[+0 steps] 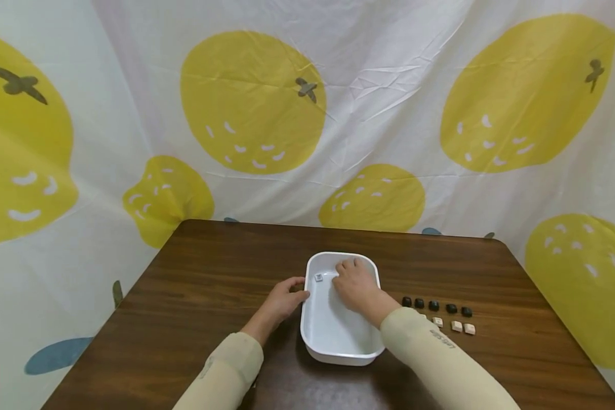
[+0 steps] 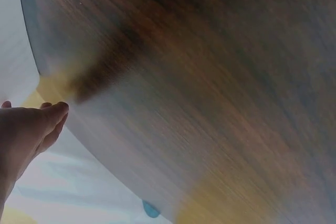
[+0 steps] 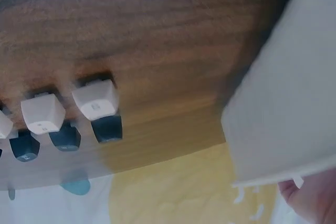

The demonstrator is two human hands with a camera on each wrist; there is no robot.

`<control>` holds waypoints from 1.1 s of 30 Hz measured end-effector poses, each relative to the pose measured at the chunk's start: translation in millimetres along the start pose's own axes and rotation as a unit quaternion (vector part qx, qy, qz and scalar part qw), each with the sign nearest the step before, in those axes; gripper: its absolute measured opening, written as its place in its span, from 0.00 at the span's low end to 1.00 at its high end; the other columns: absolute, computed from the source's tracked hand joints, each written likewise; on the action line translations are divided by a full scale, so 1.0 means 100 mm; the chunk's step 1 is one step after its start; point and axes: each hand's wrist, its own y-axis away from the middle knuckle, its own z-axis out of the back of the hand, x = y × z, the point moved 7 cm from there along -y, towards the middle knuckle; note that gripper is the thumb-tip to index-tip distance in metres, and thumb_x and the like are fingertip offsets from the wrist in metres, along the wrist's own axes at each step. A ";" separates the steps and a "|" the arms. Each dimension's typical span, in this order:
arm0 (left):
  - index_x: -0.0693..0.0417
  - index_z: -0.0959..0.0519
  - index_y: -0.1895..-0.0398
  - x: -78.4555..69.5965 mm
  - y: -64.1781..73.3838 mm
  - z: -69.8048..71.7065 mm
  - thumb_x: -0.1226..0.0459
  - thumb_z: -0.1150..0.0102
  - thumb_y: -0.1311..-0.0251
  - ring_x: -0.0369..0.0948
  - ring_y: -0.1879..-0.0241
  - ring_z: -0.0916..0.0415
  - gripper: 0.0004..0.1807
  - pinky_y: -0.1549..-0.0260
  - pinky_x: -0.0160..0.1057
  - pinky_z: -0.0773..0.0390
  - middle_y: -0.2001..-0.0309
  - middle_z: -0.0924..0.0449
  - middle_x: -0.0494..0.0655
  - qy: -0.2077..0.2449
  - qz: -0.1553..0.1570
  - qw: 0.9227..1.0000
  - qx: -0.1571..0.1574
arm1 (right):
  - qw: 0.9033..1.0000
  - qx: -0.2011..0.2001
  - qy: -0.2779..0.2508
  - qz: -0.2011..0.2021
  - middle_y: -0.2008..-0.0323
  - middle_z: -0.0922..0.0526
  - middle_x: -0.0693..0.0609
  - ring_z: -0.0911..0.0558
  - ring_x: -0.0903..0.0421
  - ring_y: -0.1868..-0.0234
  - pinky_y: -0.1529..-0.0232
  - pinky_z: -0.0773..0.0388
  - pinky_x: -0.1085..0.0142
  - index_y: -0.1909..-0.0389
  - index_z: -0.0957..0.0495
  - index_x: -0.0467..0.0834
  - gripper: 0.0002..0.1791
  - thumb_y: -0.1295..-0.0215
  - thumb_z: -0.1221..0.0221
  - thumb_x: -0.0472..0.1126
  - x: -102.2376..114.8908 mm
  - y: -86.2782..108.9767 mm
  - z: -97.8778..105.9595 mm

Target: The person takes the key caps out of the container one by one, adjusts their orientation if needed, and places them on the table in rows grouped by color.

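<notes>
A white plastic tub (image 1: 338,360) stands on the table, with one light keycap (image 1: 318,278) lying on its floor near the far left corner. My right hand (image 1: 356,285) reaches over the tub's right side into its far end, fingers bent downward. In the right wrist view, a small white keycap (image 3: 297,181) shows at that hand's fingertips, just past the rim; the tub wall hides most of the hand. At the tub's left wall, my left hand (image 1: 282,300) rests with its thumb and extended fingertips against the side near the rim.
Right of the tub, a row of black keycaps (image 1: 434,305) lies on the brown wooden table (image 1: 225,256). A row of white keycaps (image 1: 456,326) sits nearer, partly hidden by the right forearm. Behind the table hangs a lemon-print cloth (image 1: 379,114).
</notes>
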 end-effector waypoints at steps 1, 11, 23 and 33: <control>0.65 0.24 0.41 0.00 0.00 0.00 0.67 0.41 0.36 0.53 0.49 0.27 0.20 0.49 0.50 0.25 0.45 0.24 0.61 0.000 0.000 1.000 0.000 | 1.000 0.006 -0.015 -0.002 0.63 0.21 0.47 0.25 0.48 0.60 0.62 0.32 0.53 0.70 0.16 0.47 0.06 0.39 0.40 0.43 -0.02 0.01 0.01; 0.67 0.25 0.41 -0.01 0.00 0.00 0.68 0.42 0.35 0.55 0.46 0.28 0.20 0.45 0.52 0.27 0.43 0.25 0.63 0.009 -0.003 1.000 -0.001 | 0.994 -0.011 -0.107 -0.022 0.58 0.20 0.48 0.24 0.46 0.55 0.58 0.32 0.50 0.66 0.14 0.48 0.06 0.43 0.35 0.43 -0.31 0.14 0.06; 0.65 0.25 0.40 0.01 0.02 -0.01 0.67 0.42 0.35 0.53 0.46 0.28 0.21 0.45 0.53 0.27 0.41 0.26 0.62 0.003 0.009 1.000 0.004 | 0.999 0.002 -0.047 -0.017 0.66 0.20 0.46 0.24 0.47 0.60 0.61 0.30 0.53 0.69 0.14 0.48 0.08 0.39 0.38 0.47 -0.15 0.11 -0.07; 0.65 0.25 0.39 -0.01 0.03 -0.01 0.67 0.43 0.34 0.54 0.45 0.28 0.21 0.44 0.53 0.28 0.40 0.26 0.62 0.002 0.014 1.000 0.004 | 0.999 -0.002 -0.037 0.013 0.77 0.23 0.51 0.25 0.51 0.72 0.68 0.31 0.56 0.75 0.18 0.48 0.08 0.39 0.39 0.45 -0.04 0.08 -0.03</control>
